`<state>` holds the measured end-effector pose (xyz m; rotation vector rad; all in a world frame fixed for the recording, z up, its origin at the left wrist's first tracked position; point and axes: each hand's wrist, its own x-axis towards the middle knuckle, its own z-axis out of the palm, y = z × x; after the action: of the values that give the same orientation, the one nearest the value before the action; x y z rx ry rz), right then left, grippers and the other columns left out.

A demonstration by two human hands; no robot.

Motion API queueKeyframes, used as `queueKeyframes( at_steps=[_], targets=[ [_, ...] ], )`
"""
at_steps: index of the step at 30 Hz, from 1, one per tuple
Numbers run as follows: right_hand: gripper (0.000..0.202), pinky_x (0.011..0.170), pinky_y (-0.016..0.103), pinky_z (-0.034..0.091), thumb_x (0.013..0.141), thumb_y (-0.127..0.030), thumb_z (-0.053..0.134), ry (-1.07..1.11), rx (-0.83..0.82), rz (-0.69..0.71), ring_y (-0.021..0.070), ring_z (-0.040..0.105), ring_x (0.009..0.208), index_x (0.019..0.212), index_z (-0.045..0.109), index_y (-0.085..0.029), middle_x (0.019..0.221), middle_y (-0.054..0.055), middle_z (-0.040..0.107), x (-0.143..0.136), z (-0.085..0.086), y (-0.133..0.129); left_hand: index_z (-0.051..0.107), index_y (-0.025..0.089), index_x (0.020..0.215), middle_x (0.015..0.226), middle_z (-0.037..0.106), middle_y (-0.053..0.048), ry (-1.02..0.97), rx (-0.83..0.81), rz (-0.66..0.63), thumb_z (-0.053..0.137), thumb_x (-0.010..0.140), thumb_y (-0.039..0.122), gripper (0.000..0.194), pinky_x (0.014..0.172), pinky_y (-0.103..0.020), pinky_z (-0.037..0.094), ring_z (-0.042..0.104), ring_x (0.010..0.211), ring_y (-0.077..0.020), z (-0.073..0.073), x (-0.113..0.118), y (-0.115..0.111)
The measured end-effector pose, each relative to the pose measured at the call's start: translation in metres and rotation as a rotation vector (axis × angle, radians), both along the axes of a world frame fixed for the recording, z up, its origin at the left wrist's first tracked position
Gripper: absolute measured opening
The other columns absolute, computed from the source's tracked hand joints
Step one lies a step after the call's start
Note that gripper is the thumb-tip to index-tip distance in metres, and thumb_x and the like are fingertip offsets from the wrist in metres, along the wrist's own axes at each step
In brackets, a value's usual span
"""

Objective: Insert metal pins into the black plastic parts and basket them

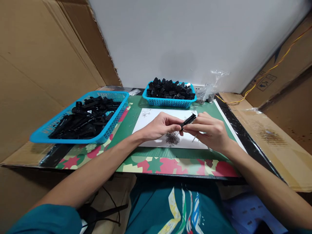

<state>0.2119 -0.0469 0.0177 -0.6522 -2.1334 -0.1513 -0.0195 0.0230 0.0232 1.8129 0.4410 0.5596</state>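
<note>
Over a white sheet of paper [149, 122], my left hand [162, 126] pinches the lower end of a slim black plastic part [188, 120]. The part is tilted, its far end pointing up and to the right. My right hand [211, 130] is closed at the same part, fingertips touching its near side. A thin metal rod [194, 138] sticks out below the right fingers; its upper end is hidden in the hand. Beneath the hands, a pile of tiny metal pieces [172, 138], perhaps screws or springs, lies on the paper.
On the left stands a large blue basket [97, 139] of long black plastic parts [87, 115]. A smaller blue basket [168, 102] at the back holds short black pieces [168, 88]. Clear plastic bags [207, 92] lie beside it. Cardboard walls [36, 48] flank the table; a yellow wire [268, 71] hangs right.
</note>
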Motion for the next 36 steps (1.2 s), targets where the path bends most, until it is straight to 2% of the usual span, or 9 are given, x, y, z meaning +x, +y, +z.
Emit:
queueKeyframes(
  at_steps=[5,11,13,15,19,21,24,29,36],
  targets=[
    [0.013,0.064,0.032,0.041,0.1,-0.016,0.068,0.03,0.02,-0.041,0.0166,0.052,0.065,0.102,0.079,-0.023,0.067,0.001,0.064,0.004,0.006,0.0,0.082,0.011,0.103,0.078,0.072,-0.009,-0.016,-0.114,-0.03,0.066,0.093,0.067,0.059,0.061,-0.027,0.044,0.052,0.065,-0.0125,-0.003,0.004,-0.004],
    [0.017,0.065,0.033,0.04,0.101,-0.018,0.065,0.016,0.001,-0.076,0.0164,0.052,0.065,0.1,0.08,-0.024,0.068,0.001,0.066,0.005,0.008,-0.002,0.08,0.013,0.096,0.081,0.069,-0.008,-0.036,-0.161,-0.045,0.063,0.096,0.066,0.056,0.062,-0.028,0.044,0.052,0.066,-0.0123,-0.006,0.007,-0.007],
    [0.018,0.065,0.033,0.04,0.101,-0.017,0.064,0.011,0.001,-0.074,0.0164,0.052,0.066,0.098,0.08,-0.023,0.068,0.001,0.066,0.005,0.008,-0.002,0.08,0.013,0.095,0.081,0.07,-0.008,-0.01,-0.11,-0.025,0.059,0.098,0.065,0.057,0.061,-0.028,0.043,0.05,0.065,-0.0121,-0.005,0.008,-0.008],
    [0.019,0.066,0.033,0.04,0.101,-0.015,0.064,0.012,-0.001,-0.073,0.0164,0.051,0.066,0.097,0.08,-0.023,0.069,0.001,0.066,0.005,0.009,-0.002,0.081,0.014,0.103,0.089,0.073,-0.009,-0.011,-0.039,0.031,0.057,0.099,0.065,0.057,0.063,-0.028,0.045,0.054,0.068,-0.013,-0.003,0.009,-0.008],
    [0.016,0.067,0.033,0.041,0.099,-0.014,0.066,0.018,-0.034,-0.086,0.0167,0.052,0.066,0.093,0.078,-0.022,0.07,0.001,0.066,0.009,0.01,0.0,0.076,0.019,0.124,0.109,0.078,-0.009,-0.078,0.227,0.233,0.078,0.089,0.054,0.049,0.075,-0.029,0.05,0.064,0.085,-0.016,-0.003,0.012,-0.011],
    [0.015,0.068,0.033,0.042,0.099,-0.013,0.066,0.003,-0.072,-0.089,0.0169,0.052,0.067,0.092,0.078,-0.021,0.071,0.001,0.067,0.011,0.009,0.002,0.077,0.02,0.119,0.108,0.079,-0.007,-0.082,0.376,0.326,0.086,0.083,0.041,0.043,0.076,-0.029,0.05,0.065,0.086,-0.0156,-0.005,0.013,-0.014],
    [0.016,0.069,0.033,0.044,0.098,-0.013,0.067,-0.023,-0.152,-0.09,0.017,0.055,0.068,0.091,0.078,-0.021,0.073,0.001,0.069,0.014,0.008,0.004,0.08,0.018,0.103,0.098,0.081,-0.006,-0.09,0.547,0.414,0.086,0.084,0.03,0.023,0.071,-0.029,0.049,0.067,0.08,-0.0148,-0.009,0.013,-0.017],
    [0.013,0.072,0.032,0.045,0.095,-0.017,0.068,-0.059,-0.353,-0.1,0.0179,0.06,0.073,0.091,0.08,-0.022,0.074,0.002,0.068,0.019,0.011,0.002,0.082,0.018,0.096,0.09,0.083,-0.005,-0.098,0.68,0.453,0.083,0.086,0.029,0.015,0.063,-0.029,0.05,0.071,0.073,-0.0159,-0.019,0.014,-0.018],
    [0.02,0.069,0.03,0.044,0.093,-0.021,0.062,-0.101,-0.74,-0.118,0.0166,0.061,0.074,0.094,0.082,-0.019,0.086,0.005,0.075,0.024,0.016,0.003,0.081,0.018,0.091,0.086,0.083,-0.002,0.01,0.794,0.397,0.084,0.086,0.032,0.015,0.075,-0.035,0.05,0.071,0.07,-0.0168,-0.037,0.02,-0.019]
  ],
)
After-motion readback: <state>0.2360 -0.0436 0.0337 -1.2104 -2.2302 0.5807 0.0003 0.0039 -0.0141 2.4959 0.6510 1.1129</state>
